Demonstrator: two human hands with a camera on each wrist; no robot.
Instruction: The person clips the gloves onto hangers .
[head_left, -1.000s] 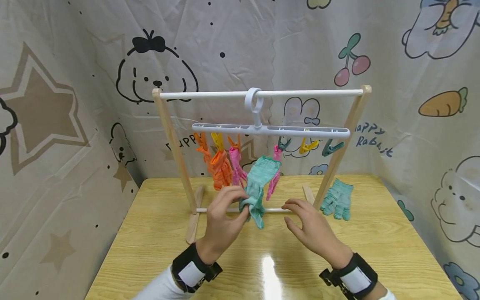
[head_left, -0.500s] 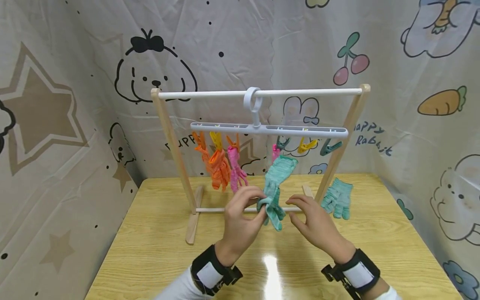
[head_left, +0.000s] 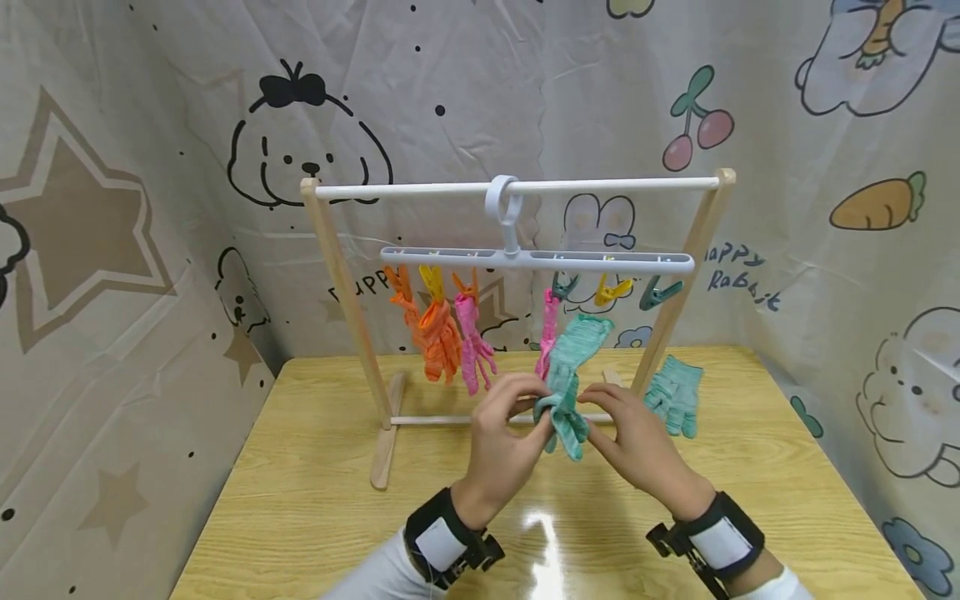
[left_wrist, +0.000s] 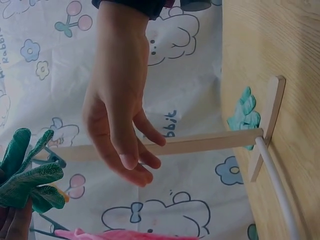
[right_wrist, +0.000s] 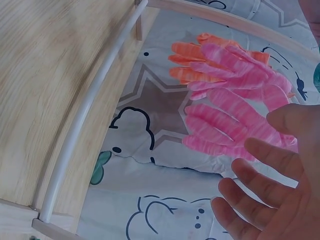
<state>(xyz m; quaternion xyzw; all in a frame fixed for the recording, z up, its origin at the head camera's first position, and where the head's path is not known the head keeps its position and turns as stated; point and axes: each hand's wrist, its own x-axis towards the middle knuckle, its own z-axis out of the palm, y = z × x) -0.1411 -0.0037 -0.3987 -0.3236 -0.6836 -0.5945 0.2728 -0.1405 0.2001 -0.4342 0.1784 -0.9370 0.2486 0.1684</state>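
A mint-green knit glove [head_left: 573,354] is pinched in my left hand [head_left: 506,437], its cuff pointing up and its fingers hanging below. Close on its right side is my right hand [head_left: 648,446], fingers apart and relaxed; in the right wrist view this hand [right_wrist: 272,190] grips nothing. Pink gloves [head_left: 472,342] and orange gloves [head_left: 440,337] hang by clips from a grey-white hanger [head_left: 600,262]. A yellow clip [head_left: 613,290] and a teal clip [head_left: 660,294] at its right end carry no glove.
The hanger hooks over the upper white rod [head_left: 412,190] of a wooden rack [head_left: 337,300]. Another mint-green glove [head_left: 675,396] lies on the wooden table [head_left: 300,517] beyond the rack's right leg. A lower rod [head_left: 435,420] joins the legs. Printed curtain [head_left: 465,75] surrounds the table.
My left hand has carried the mint-green glove to the right, toward my right hand, which has barely moved. The pink glove behind it shows more again than half a second ago.
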